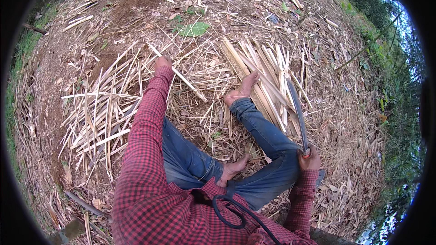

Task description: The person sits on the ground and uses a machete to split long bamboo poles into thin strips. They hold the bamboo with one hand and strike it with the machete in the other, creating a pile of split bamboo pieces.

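Note:
My left hand point(163, 63), stretched forward, is closed round a pale split wood stick point(187, 83) that slants from upper left to lower right. By my right knee, my right hand point(309, 159) grips the handle of a machete point(297, 109), a bit of orange showing at the grip. Its long dark blade points away from me, along the right side of a bundle of split sticks point(274, 77). To the left of my left arm lies a loose, criss-crossed pile of thin sticks point(102, 109). One bare foot point(243, 89) rests against the bundle's left side.
I sit on ground strewn with dry leaves and shavings. Another bare foot point(232, 170) is tucked in front of me. Beyond lie a green leaf point(194, 29) and scattered wood pieces point(77, 23). A black cord point(229, 208) hangs before my shirt. Bushes point(404, 122) border the right.

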A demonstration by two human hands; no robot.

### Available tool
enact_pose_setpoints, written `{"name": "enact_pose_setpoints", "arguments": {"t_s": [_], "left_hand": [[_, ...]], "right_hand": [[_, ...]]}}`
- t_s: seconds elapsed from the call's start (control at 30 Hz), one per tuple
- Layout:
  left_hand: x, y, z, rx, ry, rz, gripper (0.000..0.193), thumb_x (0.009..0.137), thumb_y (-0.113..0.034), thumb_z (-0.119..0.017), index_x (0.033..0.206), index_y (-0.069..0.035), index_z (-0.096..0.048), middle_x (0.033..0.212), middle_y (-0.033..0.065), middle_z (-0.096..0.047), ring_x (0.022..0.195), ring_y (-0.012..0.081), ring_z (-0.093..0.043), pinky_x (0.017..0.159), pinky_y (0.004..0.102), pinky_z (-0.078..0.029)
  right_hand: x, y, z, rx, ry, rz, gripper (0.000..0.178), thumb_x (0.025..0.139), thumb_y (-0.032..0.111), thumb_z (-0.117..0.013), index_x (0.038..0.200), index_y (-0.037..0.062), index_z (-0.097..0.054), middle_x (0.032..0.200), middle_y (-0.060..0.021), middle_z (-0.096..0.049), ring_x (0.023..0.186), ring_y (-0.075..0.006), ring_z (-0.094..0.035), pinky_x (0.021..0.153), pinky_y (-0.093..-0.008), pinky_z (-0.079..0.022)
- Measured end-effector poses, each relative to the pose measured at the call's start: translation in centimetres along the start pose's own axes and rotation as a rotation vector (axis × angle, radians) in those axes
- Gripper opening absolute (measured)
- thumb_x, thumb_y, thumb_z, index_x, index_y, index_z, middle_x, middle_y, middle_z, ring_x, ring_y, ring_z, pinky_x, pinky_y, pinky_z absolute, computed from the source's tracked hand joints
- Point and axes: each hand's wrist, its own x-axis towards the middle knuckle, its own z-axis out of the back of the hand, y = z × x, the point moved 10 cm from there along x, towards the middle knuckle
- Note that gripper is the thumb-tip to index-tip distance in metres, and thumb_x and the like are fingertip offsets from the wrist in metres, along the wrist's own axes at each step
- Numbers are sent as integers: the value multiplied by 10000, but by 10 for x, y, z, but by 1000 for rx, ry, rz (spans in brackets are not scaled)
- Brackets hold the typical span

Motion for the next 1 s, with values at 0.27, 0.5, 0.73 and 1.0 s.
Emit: {"name": "enact_pose_setpoints", "arguments": {"t_s": [0.27, 0.5, 0.73, 1.0], "left_hand": [[11, 9, -24, 119, -45, 157, 417, 836, -166, -611, 1181, 15, -462, 1120, 204, -578, 994, 308, -598, 878, 392, -490], [0, 22, -17, -437, -24, 266, 335, 853, -66, -565, 1148, 56, -466, 1034, 212, -602, 860, 264, -638, 738, 336, -554], [-58, -42, 14, -885, 227, -379, 255, 820, -39, -577, 1066, 13, -531, 847, 81, -624, 715, 158, -628, 614, 268, -563], [-140, 36, -94, -539, 391, -166, 283, 791, -73, -651, 1064, -54, -580, 929, 81, -615, 867, 181, -589, 791, 318, -519]], "right_hand": [[-1, 1, -4, -56, -57, 39, 349, 703, 305, -720, 937, 86, -583, 785, -136, -638, 716, -324, -630, 638, -395, -499], [-4, 1, -2, -53, -56, 19, 339, 717, 300, -709, 960, 91, -597, 795, -127, -644, 710, -309, -634, 642, -383, -505], [-5, 0, -2, 8, -52, 37, 328, 724, 327, -700, 897, 76, -578, 770, -134, -632, 702, -321, -624, 616, -393, -493], [-5, 7, 5, 27, -50, 41, 348, 730, 345, -690, 960, 102, -597, 816, -141, -639, 748, -332, -625, 660, -404, -492]]}}
